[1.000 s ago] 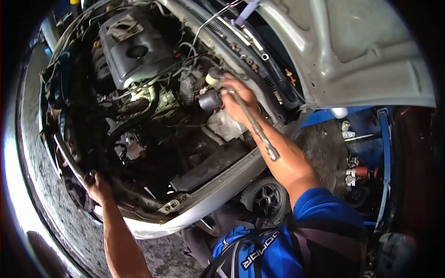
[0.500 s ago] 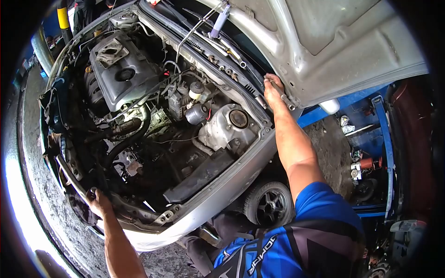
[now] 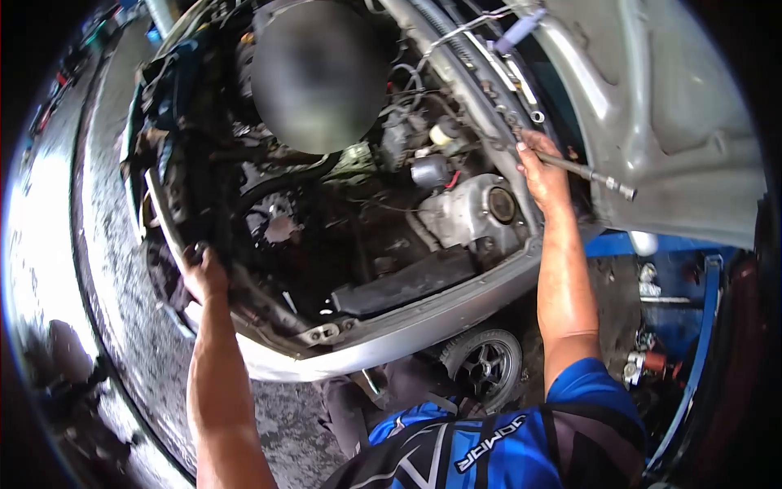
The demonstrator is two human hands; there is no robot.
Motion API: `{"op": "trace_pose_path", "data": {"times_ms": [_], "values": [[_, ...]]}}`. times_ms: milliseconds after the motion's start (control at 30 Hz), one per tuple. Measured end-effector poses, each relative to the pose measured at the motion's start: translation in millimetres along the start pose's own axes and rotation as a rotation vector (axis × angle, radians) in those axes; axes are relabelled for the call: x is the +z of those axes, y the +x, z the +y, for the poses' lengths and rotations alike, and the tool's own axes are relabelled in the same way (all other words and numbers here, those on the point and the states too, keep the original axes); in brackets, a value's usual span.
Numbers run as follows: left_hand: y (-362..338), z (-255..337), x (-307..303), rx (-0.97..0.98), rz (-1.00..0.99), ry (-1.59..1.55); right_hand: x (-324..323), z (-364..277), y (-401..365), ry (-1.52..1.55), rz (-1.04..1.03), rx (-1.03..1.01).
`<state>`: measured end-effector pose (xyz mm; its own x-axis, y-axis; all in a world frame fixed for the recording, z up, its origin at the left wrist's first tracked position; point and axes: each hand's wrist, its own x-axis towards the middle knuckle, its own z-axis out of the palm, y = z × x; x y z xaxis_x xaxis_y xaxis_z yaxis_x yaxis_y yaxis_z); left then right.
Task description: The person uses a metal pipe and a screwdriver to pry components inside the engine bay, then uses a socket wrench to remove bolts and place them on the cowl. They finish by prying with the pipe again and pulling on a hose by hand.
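My right hand is closed around a slim metal socket extension bar, over the cowl beside the raised hood. The bar's thicker end points right, towards the hood's underside. My left hand is closed at the car's front crossmember, with a small dark round piece at the fingertips that I cannot identify. Between my hands lies the open engine bay, with a strut tower and a black plastic duct. A blurred patch hides the engine's top.
The raised hood fills the upper right. Several tools lie along the cowl, including a wrench. A purple-grey tube hangs near the hood prop. A wheel stands beside the fender, and a blue metal frame is at the right.
The view has shifted, so the car sits further right and higher. My right hand has turned the bar, which now sticks out further to the right. My left hand remains at the front crossmember.
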<state>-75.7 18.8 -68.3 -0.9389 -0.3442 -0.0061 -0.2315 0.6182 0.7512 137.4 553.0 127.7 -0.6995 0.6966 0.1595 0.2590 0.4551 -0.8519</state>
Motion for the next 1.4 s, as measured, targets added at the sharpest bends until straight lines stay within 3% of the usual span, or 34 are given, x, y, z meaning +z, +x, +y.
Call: {"op": "trace_pose_path", "data": {"times_ms": [67, 133, 333, 400, 433, 467, 567, 767, 867, 900, 933, 967, 1000, 1033, 1067, 1100, 1133, 1200, 1267, 1333, 1400], "values": [[1, -3, 2, -0.006, 0.005, -0.032, 31, -22, -10, 0.334, -0.035, 0.051], [-1, 2, 1, -0.014, 0.021, 0.006, 59, -18, -10, 0.457, -0.125, 0.049], [-5, 8, -3, -0.015, 0.017, -0.056, 196, 4, 0, 0.328, -0.377, 0.086], [-4, 5, -1, -0.019, 0.031, -0.055, 233, 21, 16, -0.047, -0.477, -0.012], [-4, 3, 0, -0.012, 0.037, -0.061, 249, 20, 16, -0.216, -0.468, 0.041], [-3, 2, 1, -0.004, 0.043, -0.068, 259, 19, 14, -0.194, -0.537, 0.137], [-6, 6, -1, -0.029, 0.032, -0.092, 314, 85, 19, -0.243, -0.539, 0.113], [-5, 1, 0, -0.095, 0.02, -0.14, 342, 94, 3, -0.188, -0.418, 0.133], [-15, 25, -7, -0.05, 0.027, -0.194, 345, 84, -3, -0.414, -0.353, 0.072], [-3, -24, 17, 0.034, 0.005, -0.356, 351, 93, 10, -0.561, -0.519, 0.117], [-11, -12, 15, -0.103, 0.01, -0.23, 359, 110, 11, -0.606, -0.476, 0.06], [-3, -40, 25, -0.014, -0.001, -0.051, 366, 111, 9, -0.632, -0.463, 0.095], [-5, -34, 24, -0.046, 0.023, -0.035, 380, 153, 17, -0.727, -0.509, -0.038], [-11, -3, 7, 0.036, 0.052, 0.016, 378, 144, 11, -0.465, -0.403, 0.129], [-15, 18, -3, -0.147, 0.003, -0.068, 387, 165, 13, -0.307, -0.346, 0.045], [-14, 12, 2, -0.109, 0.032, -0.182, 401, 223, 29, -0.586, -0.402, -0.543], [-17, 20, -4, -0.098, 0.023, -0.199, 389, 186, 19, -0.404, -0.549, -0.377], [-16, 26, -13, -0.079, 0.011, -0.133, 373, 110, -1, -0.461, -0.708, -0.228], [-17, 28, -15, -0.055, 0.019, -0.127, 381, 112, -4, -0.508, -0.762, -0.351], [-16, 21, -11, -0.045, 0.009, -0.125, 378, 98, -11, -0.536, -0.714, -0.316], [-14, 19, -11, -0.036, 0.001, -0.12, 386, 110, -12, -0.513, -0.723, -0.404]]}}
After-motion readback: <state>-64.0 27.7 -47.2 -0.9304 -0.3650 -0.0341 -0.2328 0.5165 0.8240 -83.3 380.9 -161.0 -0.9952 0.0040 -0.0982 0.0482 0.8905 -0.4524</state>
